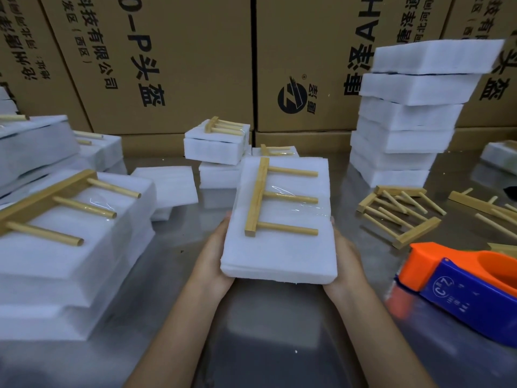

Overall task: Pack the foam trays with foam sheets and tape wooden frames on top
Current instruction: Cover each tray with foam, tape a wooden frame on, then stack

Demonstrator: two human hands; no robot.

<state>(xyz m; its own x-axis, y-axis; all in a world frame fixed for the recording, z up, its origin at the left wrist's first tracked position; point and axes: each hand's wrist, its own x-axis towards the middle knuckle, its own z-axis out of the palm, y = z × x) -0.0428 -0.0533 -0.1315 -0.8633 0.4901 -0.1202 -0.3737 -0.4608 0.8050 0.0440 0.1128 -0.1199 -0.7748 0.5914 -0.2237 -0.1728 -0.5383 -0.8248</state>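
A person's two hands hold a finished foam tray pack (pixel 279 233) in mid-air above a shiny metal table (pixel 279 331), at the centre of the view. The left hand (pixel 215 256) cups the pack's left edge and the right hand (pixel 345 264) cups its right edge, fingers curled underneath — each grip is clamped on the pack.

A wooden frame (pixel 275 200) lies on top of the pack: one flat bar with three round pegs pointing right. A band of clear tape (pixel 305 204) crosses the middle peg and the foam, so the taping step looks done for this pack.

To the left sits a pile of finished packs (pixel 72 219), each with a frame on top. At the back right stands a tall, leaning stack of untaped foam trays (pixel 411 119); loose wooden frames (pixel 397 214) lie on the table beside it. An orange and blue tape dispenser (pixel 458 284) rests at the right, near the right hand.

The likely next move is setting this pack with the finished ones, which calls for a level carry and placing it flat on the uneven pile — then fetching a fresh tray.
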